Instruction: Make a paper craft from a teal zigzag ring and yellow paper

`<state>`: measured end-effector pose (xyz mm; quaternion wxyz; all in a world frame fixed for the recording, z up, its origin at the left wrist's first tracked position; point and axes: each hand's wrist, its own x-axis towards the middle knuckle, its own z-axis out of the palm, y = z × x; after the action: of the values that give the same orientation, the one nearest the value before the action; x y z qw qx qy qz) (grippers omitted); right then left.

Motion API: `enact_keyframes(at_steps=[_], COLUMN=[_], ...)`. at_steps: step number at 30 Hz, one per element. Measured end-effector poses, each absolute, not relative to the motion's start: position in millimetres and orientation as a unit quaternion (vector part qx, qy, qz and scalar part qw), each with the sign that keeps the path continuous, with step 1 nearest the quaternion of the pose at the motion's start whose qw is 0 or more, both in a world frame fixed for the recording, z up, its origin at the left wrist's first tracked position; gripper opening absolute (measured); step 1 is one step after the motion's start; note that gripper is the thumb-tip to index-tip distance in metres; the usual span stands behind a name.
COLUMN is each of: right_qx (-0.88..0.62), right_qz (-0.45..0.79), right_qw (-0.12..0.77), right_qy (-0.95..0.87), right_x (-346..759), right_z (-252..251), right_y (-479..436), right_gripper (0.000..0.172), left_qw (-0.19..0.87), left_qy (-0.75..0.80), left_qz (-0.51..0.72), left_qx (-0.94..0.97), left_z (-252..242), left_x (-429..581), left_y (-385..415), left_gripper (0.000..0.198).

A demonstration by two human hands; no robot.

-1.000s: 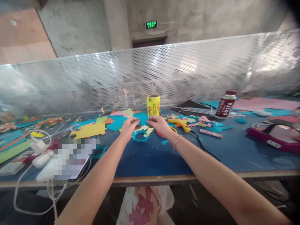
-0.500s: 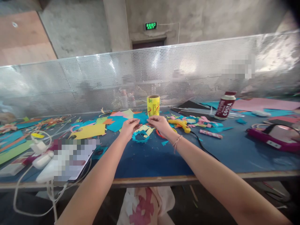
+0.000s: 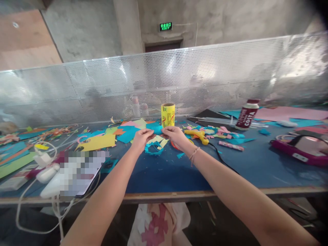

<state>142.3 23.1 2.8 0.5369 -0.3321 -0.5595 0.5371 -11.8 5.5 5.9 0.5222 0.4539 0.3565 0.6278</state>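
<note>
A small piece of blue paper [image 3: 156,129] is stretched between my two hands above the tabletop, with a slight bend in it. Its left end is pinched in my left hand [image 3: 142,139], and my right hand [image 3: 176,136] pinches the right end. Just below them lies a ring of fringed blue paper [image 3: 153,152] beside pale yellow scraps [image 3: 162,144]. My right hand partly covers a red and yellow loop [image 3: 174,146]. Right behind the hands stands a yellow tube [image 3: 168,114] upright.
Right of my hands lies a yellow glue gun [image 3: 197,135] with a black cord. Farther right are a brown bottle [image 3: 247,115] and a purple case [image 3: 294,153]. Coloured paper [image 3: 96,142], a phone [image 3: 88,174] and white cables are at left. A perforated metal screen [image 3: 107,85] runs behind.
The blue paper between my fingers has tilted and bent, so more of its face catches light. Both hands stay in nearly the same place.
</note>
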Motion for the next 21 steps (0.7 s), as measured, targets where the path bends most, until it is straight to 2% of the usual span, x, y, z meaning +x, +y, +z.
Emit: enact_keyframes(at_steps=[15, 21], right_qx=[-0.307, -0.303], right_qz=[0.567, 0.545], right_qw=[0.534, 0.557], right_qy=[-0.546, -0.548], right_x=[142.4, 141.2], right_z=[6.9, 4.6], right_y=[20.6, 21.9], right_gripper=[0.027, 0.026], left_qw=[0.518, 0.515], left_qy=[0.336, 0.337], left_qz=[0.646, 0.652], left_qx=[0.448, 0.442], left_z=[6.5, 6.4], left_x=[-11.1, -9.3], left_y=[4.4, 4.0], left_gripper=[0.024, 0.023])
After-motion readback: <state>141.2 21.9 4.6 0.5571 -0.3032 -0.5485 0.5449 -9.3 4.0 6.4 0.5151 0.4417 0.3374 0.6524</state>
